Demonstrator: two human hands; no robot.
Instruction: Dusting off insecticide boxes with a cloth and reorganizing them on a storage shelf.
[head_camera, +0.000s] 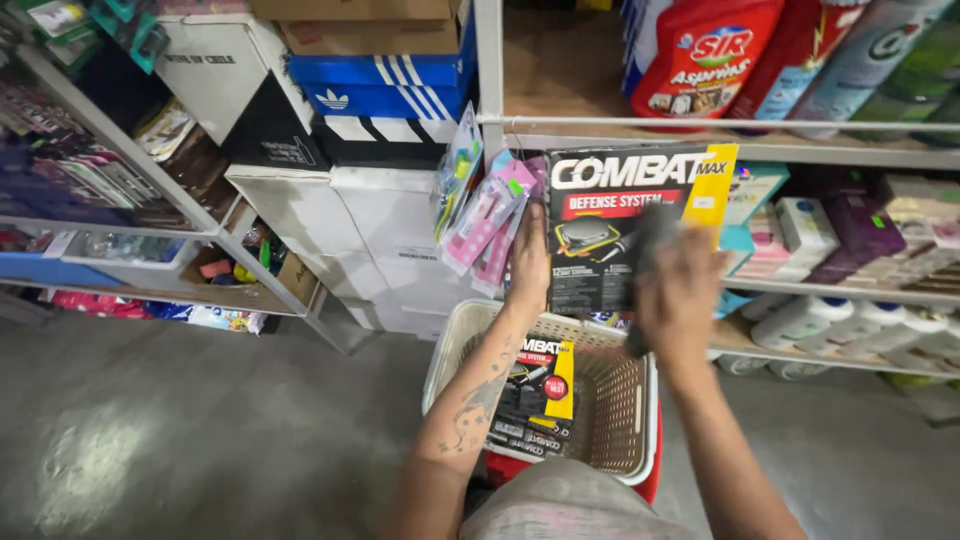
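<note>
My left hand (527, 262) grips the left edge of a flat black box with a yellow corner (605, 225), held upright in front of the shelves. My right hand (678, 292) presses a grey cloth (650, 240) against the front of that box; the hand is blurred. Below them a cream plastic basket (630, 400) holds several similar black and yellow boxes (535, 395), lying flat on its left side.
White metal shelving (700, 125) carries bags, bottles and small cartons ahead and to the right. White and blue shoe boxes (385, 95) are stacked to the left, with hanging pink blister packs (485, 215) beside them. A red stool (510, 468) sits under the basket on a grey concrete floor (200, 430).
</note>
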